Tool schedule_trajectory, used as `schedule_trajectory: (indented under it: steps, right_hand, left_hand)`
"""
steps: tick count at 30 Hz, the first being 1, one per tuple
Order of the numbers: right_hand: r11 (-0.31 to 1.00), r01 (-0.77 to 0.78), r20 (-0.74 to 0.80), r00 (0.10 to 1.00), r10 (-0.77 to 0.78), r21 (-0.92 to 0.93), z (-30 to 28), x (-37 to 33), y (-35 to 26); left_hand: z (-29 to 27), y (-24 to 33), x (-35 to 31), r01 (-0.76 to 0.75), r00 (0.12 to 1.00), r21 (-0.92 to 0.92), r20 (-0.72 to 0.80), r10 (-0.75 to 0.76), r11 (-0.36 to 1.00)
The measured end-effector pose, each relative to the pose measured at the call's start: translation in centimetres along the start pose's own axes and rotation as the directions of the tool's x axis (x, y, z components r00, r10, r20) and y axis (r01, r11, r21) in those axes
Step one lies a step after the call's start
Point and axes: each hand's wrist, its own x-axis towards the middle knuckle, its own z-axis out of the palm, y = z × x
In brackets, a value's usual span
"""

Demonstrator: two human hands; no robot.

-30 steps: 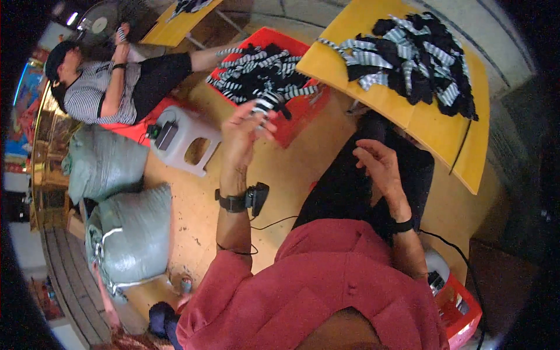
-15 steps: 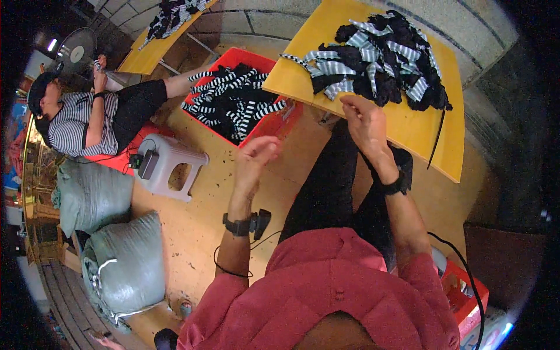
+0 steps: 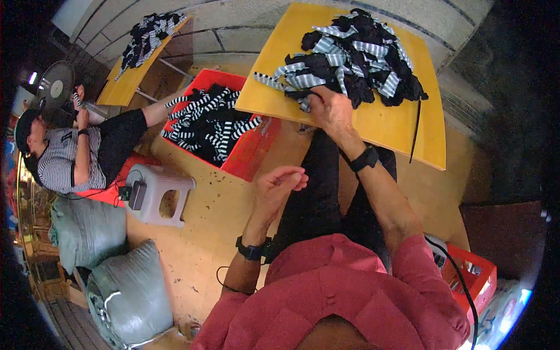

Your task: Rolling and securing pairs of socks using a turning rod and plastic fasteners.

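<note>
Over the near left part of the yellow table, my right hand (image 3: 332, 111) has its fingers closed on a small striped black-and-grey knit piece (image 3: 304, 103), partly hidden by the hand. Beside it lies a heap of black and grey-white striped knit pieces (image 3: 364, 58); their exact kind is unclear. My left hand (image 3: 279, 188) hovers above my lap, apart from the table. Its fingers bend loosely toward the thumb, and nothing shows in them. Left of the table, a red crate (image 3: 252, 153) holds many black-and-white striped pieces (image 3: 224, 131).
A person in a striped shirt (image 3: 61, 154) sits at the left, holding a striped piece. Near them stand a grey plastic stool (image 3: 166, 186) and stuffed greenish sacks (image 3: 131, 291). Another yellow table (image 3: 119, 87) bears a second heap. A red basket (image 3: 475, 274) is at my right.
My right hand has come down and left onto the table's edge and closed on a striped piece. My left hand has shifted right and lower, away from the crate. The whole view has shifted.
</note>
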Motion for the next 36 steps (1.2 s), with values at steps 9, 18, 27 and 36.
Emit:
schedule_trajectory:
  steps: [9,18,27,36]
  right_hand:
    - [0.337,-0.422,0.270,0.869,0.416,0.842,-5.2,3.4,-0.2]
    - [0.278,-0.356,0.259,0.907,0.333,0.892,-10.6,1.6,-3.6]
    - [0.593,-0.328,0.292,0.943,0.159,0.736,-12.8,-9.5,-6.9]
    - [0.529,-0.356,0.233,0.930,0.286,0.771,-14.3,-12.6,-5.1]
  left_hand:
    - [2.1,0.0,3.3,-0.033,0.999,-0.002,0.037,0.033,0.999]
    - [4.2,1.1,3.8,0.009,0.997,-0.049,0.076,-0.005,0.999]
    - [5.3,3.0,2.7,0.067,0.990,-0.719,0.136,0.045,0.692]
    - [5.6,3.0,1.5,-0.008,0.996,-0.671,0.064,0.068,0.741]
